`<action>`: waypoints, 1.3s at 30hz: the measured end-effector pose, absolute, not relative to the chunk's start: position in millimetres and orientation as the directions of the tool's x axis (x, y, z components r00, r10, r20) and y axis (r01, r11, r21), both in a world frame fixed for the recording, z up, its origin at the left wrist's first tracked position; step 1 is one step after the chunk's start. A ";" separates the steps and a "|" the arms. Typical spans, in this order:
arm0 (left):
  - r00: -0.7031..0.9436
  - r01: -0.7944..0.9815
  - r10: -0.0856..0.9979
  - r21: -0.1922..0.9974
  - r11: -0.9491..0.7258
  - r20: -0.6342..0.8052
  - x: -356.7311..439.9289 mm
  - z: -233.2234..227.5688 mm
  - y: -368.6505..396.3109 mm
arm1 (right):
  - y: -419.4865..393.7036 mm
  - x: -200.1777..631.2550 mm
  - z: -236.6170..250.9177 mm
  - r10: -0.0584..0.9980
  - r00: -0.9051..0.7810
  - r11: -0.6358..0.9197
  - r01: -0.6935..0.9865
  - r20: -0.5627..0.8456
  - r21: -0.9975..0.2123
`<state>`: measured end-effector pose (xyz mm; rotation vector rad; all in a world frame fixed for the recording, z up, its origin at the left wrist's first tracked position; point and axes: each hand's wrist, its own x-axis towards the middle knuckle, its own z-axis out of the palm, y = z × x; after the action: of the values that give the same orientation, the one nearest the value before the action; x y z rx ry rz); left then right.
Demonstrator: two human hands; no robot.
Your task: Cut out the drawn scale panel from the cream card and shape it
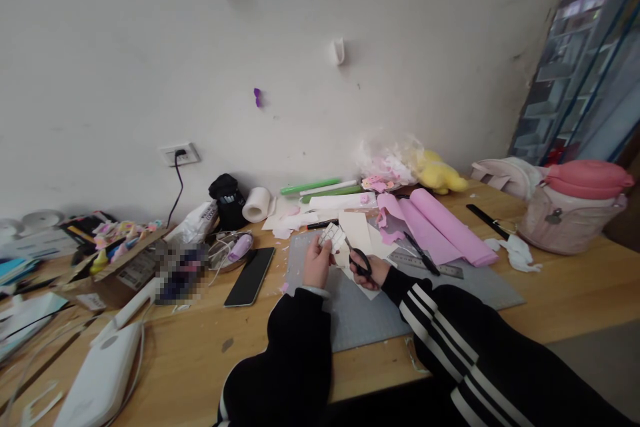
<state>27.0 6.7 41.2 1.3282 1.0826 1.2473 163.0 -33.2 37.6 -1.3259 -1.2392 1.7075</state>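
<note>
Left hand: left hand is raised just above the grey cutting mat, fingers closed around a small white paper piece that sticks up from the fingertips.
Right hand: right hand has its fingers through the black handles of the scissors, gripping them; whether the blades are parted is too small to tell.
Paper piece: between the two hands, pinched by the left and touched by the scissor tip on its right side.
Sleeves: both arms are in black sleeves, the right one with white stripes.
Under the hands: cream paper sheets lie on the mat, partly beneath the scissors.
Right of the hands: a metal ruler and a roll of pink paper, near but apart from the right hand.
Left of the hands: a dark phone lies flat on the wooden table, near the left hand.
Far right: a pink-lidded container, well apart.
</note>
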 end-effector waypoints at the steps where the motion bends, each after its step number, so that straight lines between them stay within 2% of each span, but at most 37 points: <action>1: 0.079 -0.014 0.989 0.992 -0.127 0.128 27.3 40.6 7.1 | -33.6 162.6 38.1 0.892 -0.271 -0.358 0.062 -0.361 -0.932; 14: 0.055 -0.003 0.991 0.993 -0.120 0.120 26.0 43.2 6.9 | -35.9 157.7 38.4 0.907 -0.197 -0.364 0.074 -0.372 -0.928; 21: 0.005 -0.019 0.993 0.993 -0.117 0.117 28.7 43.3 7.5 | -32.5 160.6 33.7 0.898 -0.223 -0.377 0.050 -0.378 -0.925; 28: -0.034 -0.005 0.989 0.990 -0.142 0.141 27.5 45.8 4.2 | -24.5 167.8 25.5 0.828 -0.343 -0.450 0.065 -0.444 -0.890; 39: -0.008 0.033 0.985 0.985 -0.170 0.171 27.7 48.1 1.7 | -28.3 164.4 27.2 0.845 -0.334 -0.416 0.078 -0.417 -0.906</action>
<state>27.7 1.7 48.1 1.3538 1.1548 1.3270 164.4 -28.3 27.2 -1.3438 -1.2294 1.8062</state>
